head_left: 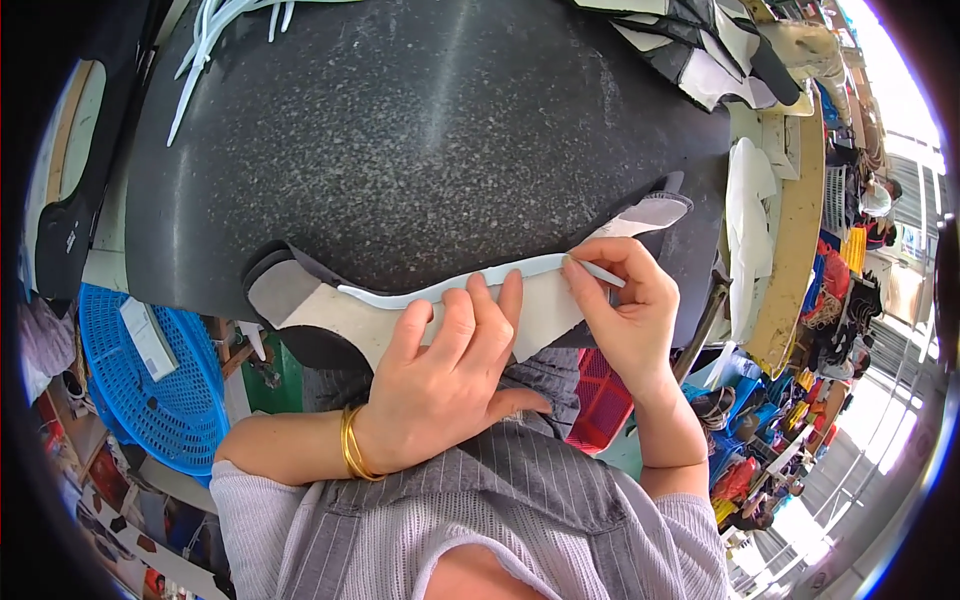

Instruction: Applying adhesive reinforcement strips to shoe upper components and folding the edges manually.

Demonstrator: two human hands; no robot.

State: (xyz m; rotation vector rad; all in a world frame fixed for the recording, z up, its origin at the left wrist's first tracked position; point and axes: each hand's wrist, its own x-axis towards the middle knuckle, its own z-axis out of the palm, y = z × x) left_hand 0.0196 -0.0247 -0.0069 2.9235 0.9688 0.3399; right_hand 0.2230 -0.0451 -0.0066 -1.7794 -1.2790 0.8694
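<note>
A flat shoe-upper piece (345, 320), cream with grey ends, lies at the near edge of a dark speckled worktable (430, 130). A pale blue-white strip (450, 287) runs along its top edge. My left hand (450, 375), with gold bangles on the wrist, lies flat on the piece, fingers spread and pressing it down. My right hand (620, 300) pinches the right end of the strip between thumb and fingers, against the piece.
White strips (215, 45) hang at the table's far left. More cut shoe pieces (700, 50) are stacked at the far right. A blue plastic basket (150, 370) sits low on the left, a red crate (600, 400) under the table. People sit far right.
</note>
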